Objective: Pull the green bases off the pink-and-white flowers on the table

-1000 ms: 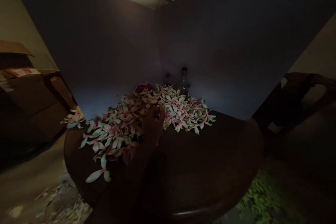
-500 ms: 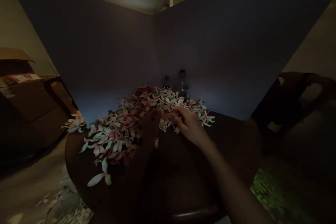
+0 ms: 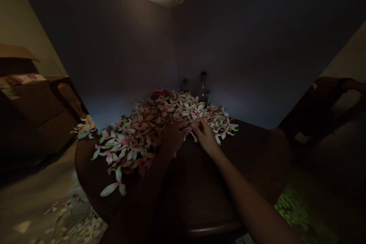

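A heap of pink and white flowers (image 3: 134, 141), with long pale petals, spreads over the dark round table (image 3: 206, 194). At the heap's front edge my left hand (image 3: 175, 135) is closed in a pinch, its fingertips pointing right. My right hand (image 3: 205, 135) meets it from the other side, thumb and fingers pressed together. The fingertips of both hands nearly touch. Whatever is between them is too small and dark to make out. One loose flower (image 3: 116, 185) lies apart at the heap's front left.
Dark bottles (image 3: 203, 89) stand behind the heap, near a red thing (image 3: 159, 94) partly buried in flowers. Tall grey panels (image 3: 243, 65) meet in a corner behind. A cardboard box (image 3: 31, 110) stands at left. Petals (image 3: 85, 225) and a green pile (image 3: 291, 206) lie low on either side.
My hands have come closer together, fingertips now almost meeting. The left hand has moved right and its fingers have turned toward the right one. The view has shifted slightly.
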### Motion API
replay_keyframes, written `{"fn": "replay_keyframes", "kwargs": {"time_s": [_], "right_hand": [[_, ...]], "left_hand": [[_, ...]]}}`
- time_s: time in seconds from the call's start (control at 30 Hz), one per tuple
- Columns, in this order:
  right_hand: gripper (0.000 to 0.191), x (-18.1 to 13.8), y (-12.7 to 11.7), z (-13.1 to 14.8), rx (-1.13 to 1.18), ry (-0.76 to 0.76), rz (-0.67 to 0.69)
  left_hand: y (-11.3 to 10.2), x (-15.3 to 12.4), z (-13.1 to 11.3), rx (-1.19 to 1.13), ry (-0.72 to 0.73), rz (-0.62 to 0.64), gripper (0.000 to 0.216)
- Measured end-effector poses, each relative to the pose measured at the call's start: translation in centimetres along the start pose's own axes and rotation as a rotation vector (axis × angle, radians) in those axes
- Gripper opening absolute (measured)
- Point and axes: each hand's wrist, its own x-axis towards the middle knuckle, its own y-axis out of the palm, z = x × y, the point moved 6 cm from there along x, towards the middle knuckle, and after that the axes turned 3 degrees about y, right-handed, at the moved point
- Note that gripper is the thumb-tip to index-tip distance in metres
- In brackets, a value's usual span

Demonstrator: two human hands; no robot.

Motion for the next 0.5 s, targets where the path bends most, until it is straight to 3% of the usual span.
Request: {"fn": "replay_keyframes", "kwargs": {"time_s": [0.3,0.5], "right_hand": [[0.02,0.2,-1.1,0.8,0.039,-0.022,0.004],[0.023,0.1,-1.2,1.3,-0.055,-0.023,0.038]], "left_hand": [[-0.2,0.0,-0.5,-0.061,0.002,0.038,0.027],[-0.1,0.0,-0.8,-0.046,0.09,-0.002,0.024]]}}
